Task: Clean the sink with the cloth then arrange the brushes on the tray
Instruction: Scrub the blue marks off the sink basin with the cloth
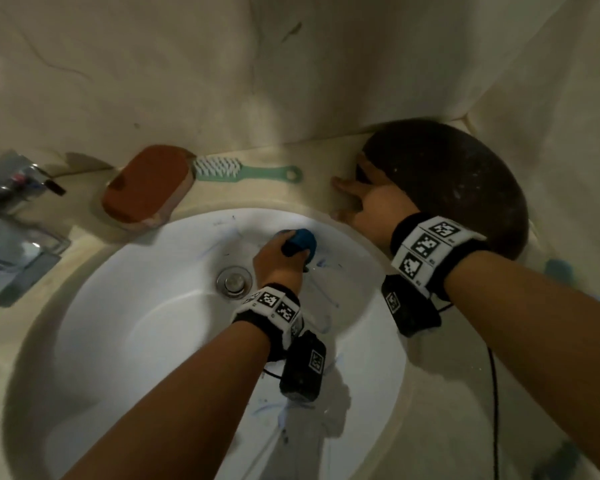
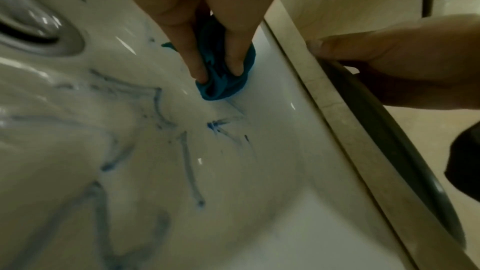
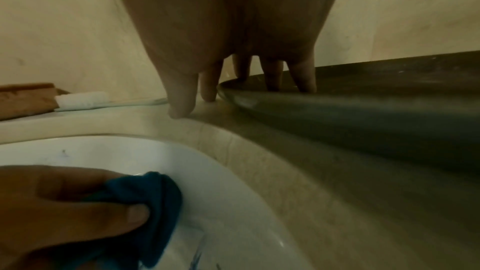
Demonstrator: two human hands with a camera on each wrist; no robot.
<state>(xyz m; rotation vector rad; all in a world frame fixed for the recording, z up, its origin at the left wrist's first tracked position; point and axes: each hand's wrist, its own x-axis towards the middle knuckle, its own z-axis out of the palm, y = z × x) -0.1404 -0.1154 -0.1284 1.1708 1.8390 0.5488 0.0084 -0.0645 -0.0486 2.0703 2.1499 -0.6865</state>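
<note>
My left hand [image 1: 281, 258] grips a bunched blue cloth [image 1: 303, 239] and presses it against the far right wall of the white sink [image 1: 136, 323]. In the left wrist view the cloth [image 2: 221, 81] sits just above blue smears [image 2: 187, 161] on the basin. My right hand [image 1: 364, 202] lies open, with its fingers [image 3: 303, 81] on the rim of the dark round tray [image 1: 458, 181] and its thumb on the counter. A green brush [image 1: 243, 171] and a brown block brush [image 1: 146, 185] lie on the counter behind the sink.
A chrome tap [image 1: 11, 216] stands at the left of the counter, and the drain [image 1: 234, 281] is just left of my left hand. The wall runs close behind the brushes and the tray. A black cable hangs by my right forearm.
</note>
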